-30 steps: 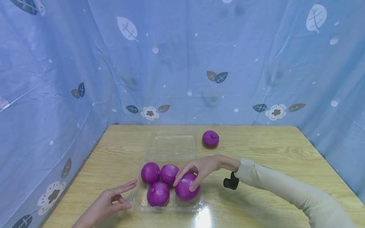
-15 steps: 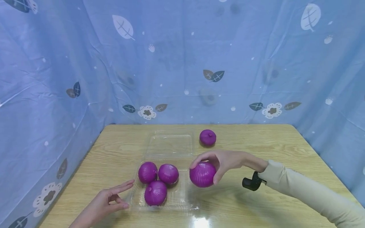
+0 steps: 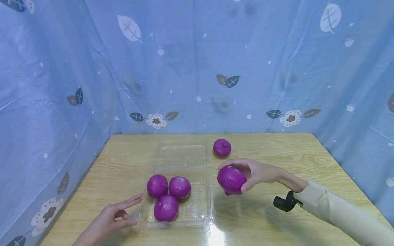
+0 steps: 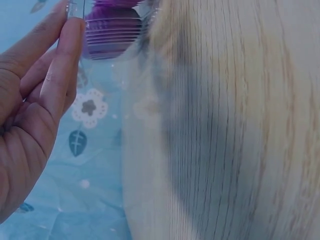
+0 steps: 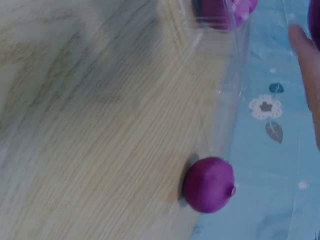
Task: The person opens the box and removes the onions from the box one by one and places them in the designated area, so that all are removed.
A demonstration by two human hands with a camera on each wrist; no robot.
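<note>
My right hand (image 3: 258,172) grips a purple onion (image 3: 231,180) between thumb and fingers, above the table to the right of a clear plastic clamshell box (image 3: 201,218). In the right wrist view, only part of a finger and a sliver of that onion show at the right edge. Three purple onions, one of them the front onion (image 3: 166,208), sit together in the left part of the box. My left hand (image 3: 109,218) is at the box's left edge, its fingers straight and fingertips right at the rim, as the left wrist view also shows.
A smaller purple onion (image 3: 222,148) lies on the wooden table (image 3: 271,150) behind the right hand. The box's clear lid (image 3: 181,155) lies folded back toward the far edge. A blue patterned curtain (image 3: 184,68) hangs around the table.
My right hand has lifted its onion out of the box's right part and carried it right, tilting it. The left hand stays at the box's edge. The head view has shifted slightly.
</note>
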